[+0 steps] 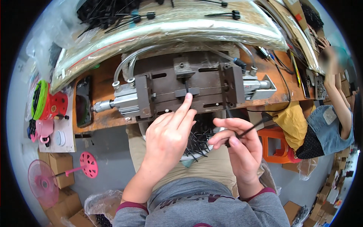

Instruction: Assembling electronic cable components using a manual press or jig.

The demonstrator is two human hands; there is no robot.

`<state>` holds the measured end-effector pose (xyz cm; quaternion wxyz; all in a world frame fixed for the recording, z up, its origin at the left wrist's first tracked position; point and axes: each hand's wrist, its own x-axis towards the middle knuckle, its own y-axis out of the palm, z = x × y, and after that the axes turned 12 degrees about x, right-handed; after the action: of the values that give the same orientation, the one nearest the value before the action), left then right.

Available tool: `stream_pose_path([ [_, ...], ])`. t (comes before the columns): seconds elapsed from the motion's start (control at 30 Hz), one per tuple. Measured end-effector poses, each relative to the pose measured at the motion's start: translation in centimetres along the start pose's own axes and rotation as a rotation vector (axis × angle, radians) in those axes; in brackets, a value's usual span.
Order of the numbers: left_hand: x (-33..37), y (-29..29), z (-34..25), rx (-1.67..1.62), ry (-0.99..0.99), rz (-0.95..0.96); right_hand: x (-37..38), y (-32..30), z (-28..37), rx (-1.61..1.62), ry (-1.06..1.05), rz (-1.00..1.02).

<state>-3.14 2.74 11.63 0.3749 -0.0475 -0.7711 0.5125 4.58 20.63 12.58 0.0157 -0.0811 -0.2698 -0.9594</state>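
Note:
My left hand (168, 136) reaches to the fixture, its index finger stretched out and the tip touching a small dark block (182, 92) in the middle. A thin black rod (186, 84) stands up from that block toward the metal clamp piece (183, 67) behind it. The other left fingers are loosely bent and hold nothing. My right hand (244, 145), to the right and nearer my body, pinches a thin black rod (251, 129) between thumb and fingers. Its lower end is partly hidden by the fingers. Below my hands, a round tub (184, 156) in my lap holds many similar black rods.
Metal air cylinders (126, 102) with clear hoses flank the dark fixture plate (162, 85). A phone (84, 101) lies left on the wooden bench. Behind, a plastic-covered shelf (170, 34) carries black parts. A pink fan (43, 181) stands lower left; another person (329, 126) sits at right.

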Motion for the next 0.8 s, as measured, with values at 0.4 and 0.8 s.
stream_pose_path([
  [0.4, 0.6, -0.3, 0.0, 0.016, -0.039, 0.052, 0.8, 0.7, -0.2, -0.11, 0.029, -0.058],
  [0.8, 0.6, -0.3, 0.0, 0.014, -0.055, 0.06, 1.0, 0.4, -0.7, -0.117, 0.072, -0.066],
])
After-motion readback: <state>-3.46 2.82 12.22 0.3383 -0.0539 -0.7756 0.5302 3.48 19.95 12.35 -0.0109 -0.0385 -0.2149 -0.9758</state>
